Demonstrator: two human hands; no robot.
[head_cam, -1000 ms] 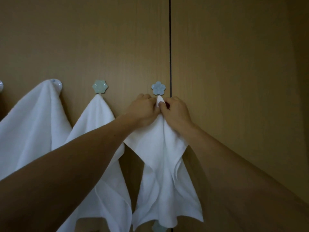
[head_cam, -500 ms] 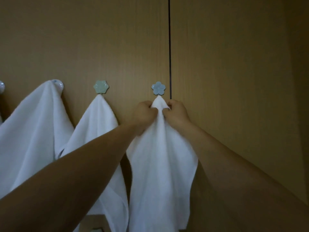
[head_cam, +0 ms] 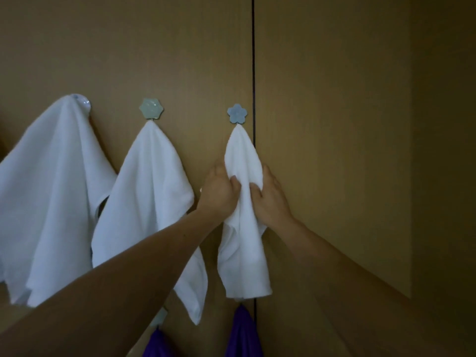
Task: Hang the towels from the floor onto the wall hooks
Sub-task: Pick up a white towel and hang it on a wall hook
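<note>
White towel [head_cam: 242,253] number three is up on the blue flower hook [head_cam: 237,113] now, and its tip hangs there on its own. A second ago both hands are bunched right under the hook; now they sit lower, mid-cloth. The left hand [head_cam: 219,191] pinches a fold between thumb and fingers, and the right hand [head_cam: 270,199] curls round the right edge. Looks like a straightening tug to me. The middle towel [head_cam: 152,202] and the far-left towel [head_cam: 51,189] already hang, so this one's basically done once they let go.
</note>
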